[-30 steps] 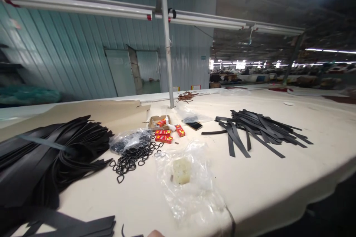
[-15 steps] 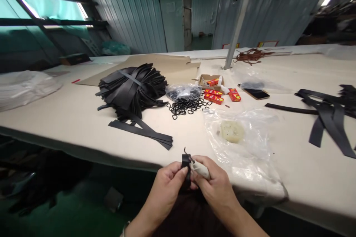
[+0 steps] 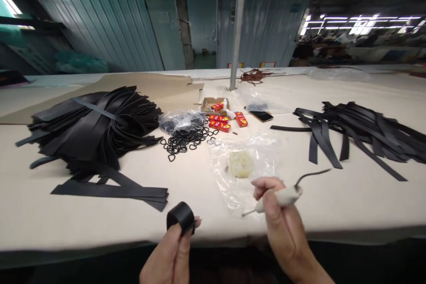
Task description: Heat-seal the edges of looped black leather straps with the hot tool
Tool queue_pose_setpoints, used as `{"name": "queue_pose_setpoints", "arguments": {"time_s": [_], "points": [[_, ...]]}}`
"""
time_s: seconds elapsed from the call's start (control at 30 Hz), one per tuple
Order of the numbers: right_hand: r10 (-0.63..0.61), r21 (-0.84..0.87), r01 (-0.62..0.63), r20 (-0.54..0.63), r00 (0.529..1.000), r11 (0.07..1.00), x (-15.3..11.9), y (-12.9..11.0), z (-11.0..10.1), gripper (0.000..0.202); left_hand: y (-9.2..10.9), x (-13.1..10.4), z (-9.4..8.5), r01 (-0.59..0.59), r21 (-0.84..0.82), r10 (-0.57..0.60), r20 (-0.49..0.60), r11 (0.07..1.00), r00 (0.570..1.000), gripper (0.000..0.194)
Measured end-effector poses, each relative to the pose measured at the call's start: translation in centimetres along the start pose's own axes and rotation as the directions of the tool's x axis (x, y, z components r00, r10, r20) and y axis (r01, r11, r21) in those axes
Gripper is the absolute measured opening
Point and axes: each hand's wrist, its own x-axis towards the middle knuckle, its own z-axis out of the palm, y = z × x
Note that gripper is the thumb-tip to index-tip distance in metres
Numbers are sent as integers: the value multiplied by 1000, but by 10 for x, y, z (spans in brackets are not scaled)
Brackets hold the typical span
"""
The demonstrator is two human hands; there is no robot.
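Left hand (image 3: pixel 173 253): fingers pinching black strap loop (image 3: pixel 181 216) standing above them. Right hand (image 3: pixel 289 226): fingers wrapped round pale-handled tool (image 3: pixel 286 195) — 2 bare metal ends; end facing left fingers could prick them or snag plastic bag (image 3: pixel 231 193) beyond. Slack pinch might uncurl loop.

Black strap loop (image 3: pixel 180 216); pale-handled tool (image 3: pixel 289 196).
Strap: smooth, flat, curled round, in left grip (image 3: pixel 170 253). Tool: tilted, thin rod at each end, upper one dark and bent, in right grip (image 3: pixel 286 228).

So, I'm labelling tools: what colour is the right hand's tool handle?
The handle is off-white, clearest in head view.
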Motion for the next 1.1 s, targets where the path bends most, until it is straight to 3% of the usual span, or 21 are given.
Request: {"name": "queue_pose_setpoints", "arguments": {"time_s": [0.03,0.1,0.2,0.37,0.6,0.77,0.83,0.9,0.97,1.03,1.1], "points": [[49,5,-48,-55,997,999,8,7,-6,29,4,6,1,114,-69,-111,39,991,993,20],[131,64,-125,-97,987,990,24,20,-13,32,12,18,5,343,-250,-309,165,905,937,28],[147,132,-133,-99,984,982,40,36,-11,30,17,27,11,501,-376,-409,299,779,862,35],[74,96,-62,-118,990,993,50,48,-2,28,14,24,19,459,-312,-380,283,832,881,34],[44,28,-41,-98,994,999,55,62,5,23,9,25,16,353,-244,-277,296,903,914,26],[8,-75,-17,-112,994,997,50,62,1,25,15,26,13,185,-206,-122,286,961,951,16],[-6,-159,-13,-115,993,987,48,62,-2,29,17,27,10,44,-174,2,256,984,967,15],[2,-220,-27,-112,994,975,46,62,-4,33,18,27,5,-158,-97,177,236,983,955,18],[62,-216,-90,-132,989,972,45,60,-6,37,17,28,-2,-394,5,382,240,919,893,24],[161,-127,-187,-197,967,974,43,53,-9,38,15,28,-9,-604,104,562,269,790,782,31],[287,106,-267,-274,918,958,40,40,-12,35,13,28,-15,-743,176,680,310,645,664,35]]}}
